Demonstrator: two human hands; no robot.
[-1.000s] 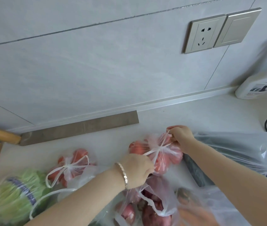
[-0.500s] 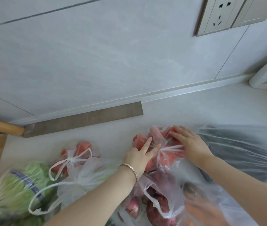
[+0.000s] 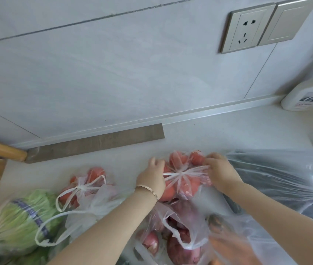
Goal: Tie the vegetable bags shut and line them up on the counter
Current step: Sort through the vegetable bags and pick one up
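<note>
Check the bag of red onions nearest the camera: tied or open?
Open. The red onion bag's handle loops hang loose and unknotted, its mouth gaping over the onions. Both hands are on the tomato bag behind it.

Your stock on the pale counter (image 3: 218, 131): one clear tomato bag (image 3: 185, 175), handles drawn taut into a knot over red fruit; one tied tomato bag (image 3: 83, 188) to its left, loops slack; one green cabbage bag (image 3: 16, 224) at far left, knotted; one open bag of red onions (image 3: 173, 240) nearest you; one large, crumpled clear bag (image 3: 278, 178) at right.
</note>
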